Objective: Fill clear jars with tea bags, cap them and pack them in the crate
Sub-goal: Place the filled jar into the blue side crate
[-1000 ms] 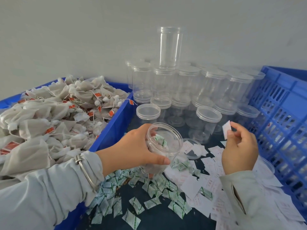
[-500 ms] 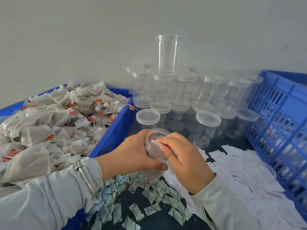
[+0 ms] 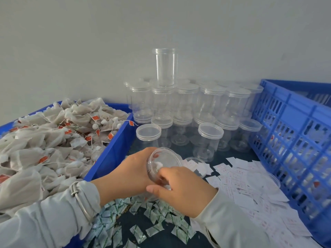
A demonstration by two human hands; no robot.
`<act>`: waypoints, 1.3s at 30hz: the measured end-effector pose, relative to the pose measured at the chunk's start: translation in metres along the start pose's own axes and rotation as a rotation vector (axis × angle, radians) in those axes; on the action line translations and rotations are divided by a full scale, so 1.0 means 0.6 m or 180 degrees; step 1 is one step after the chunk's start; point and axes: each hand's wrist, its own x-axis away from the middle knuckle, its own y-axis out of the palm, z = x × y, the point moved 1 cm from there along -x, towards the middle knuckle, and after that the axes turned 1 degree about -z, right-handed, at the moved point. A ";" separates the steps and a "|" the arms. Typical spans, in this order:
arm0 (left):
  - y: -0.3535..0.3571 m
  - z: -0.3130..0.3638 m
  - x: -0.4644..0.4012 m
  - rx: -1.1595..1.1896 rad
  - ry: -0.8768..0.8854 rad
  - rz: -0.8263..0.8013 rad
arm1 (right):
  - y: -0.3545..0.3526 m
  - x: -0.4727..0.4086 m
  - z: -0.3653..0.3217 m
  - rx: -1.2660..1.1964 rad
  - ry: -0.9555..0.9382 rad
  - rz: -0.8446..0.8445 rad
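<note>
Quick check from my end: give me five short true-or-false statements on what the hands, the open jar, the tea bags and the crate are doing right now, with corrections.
1. The left hand grips the open jar. True.
2. The right hand rests flat on the paper slips. False: its fingers reach into the jar's mouth.
3. The held jar has its lid on. False: its mouth is open.
4. The tea bags are heaped in a blue bin on the left. True.
5. The blue crate stands on the left. False: it stands on the right.
</note>
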 end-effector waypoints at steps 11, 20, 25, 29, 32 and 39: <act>0.021 0.190 -0.068 0.0954 0.0474 0.0371 | -0.189 0.105 0.017 0.0464 -0.0249 0.1617; 0.059 0.431 -0.175 0.1444 0.1397 0.0900 | -0.399 0.208 0.061 0.1557 0.0300 0.2131; 0.074 0.546 -0.260 0.1601 0.1705 0.1071 | -0.530 0.242 0.100 0.1942 0.0469 0.2472; 0.130 0.582 -0.330 0.1372 0.1161 0.0739 | -0.612 0.242 0.176 0.2165 0.0761 0.2578; 0.198 0.583 -0.359 0.1460 0.0796 0.0412 | -0.646 0.223 0.258 0.2319 0.1327 0.2386; 0.242 0.576 -0.378 0.0688 0.0885 0.0120 | -0.635 0.166 0.454 0.2169 0.2220 0.1428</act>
